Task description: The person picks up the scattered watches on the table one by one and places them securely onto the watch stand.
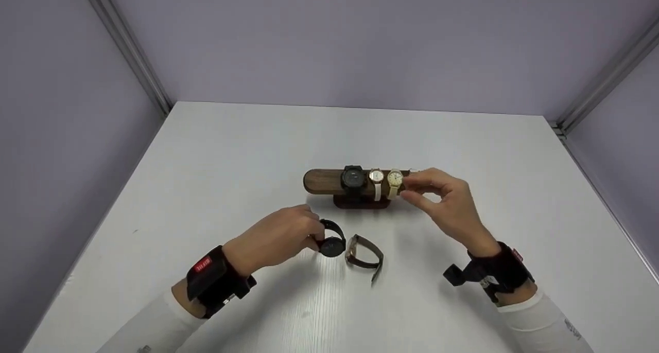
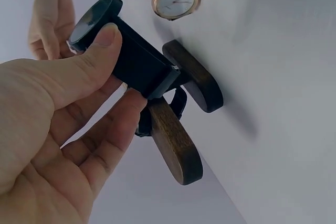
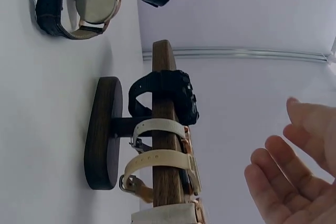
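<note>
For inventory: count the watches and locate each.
6. On the wooden stand: chunky black watch, white-strap watch, cream-strap watch, and an end watch, largely hidden behind the right hand. The left hand grips a slim black watch; a brown-strap watch lies on the table.

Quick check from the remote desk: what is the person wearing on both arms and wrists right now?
Both arms wear white long sleeves. The left hand has a black wrist strap with a small red label bearing white lettering. The right hand has a matching black strap with a red tag and a small black camera block sticking out beside it. No gloves or rings show.
</note>
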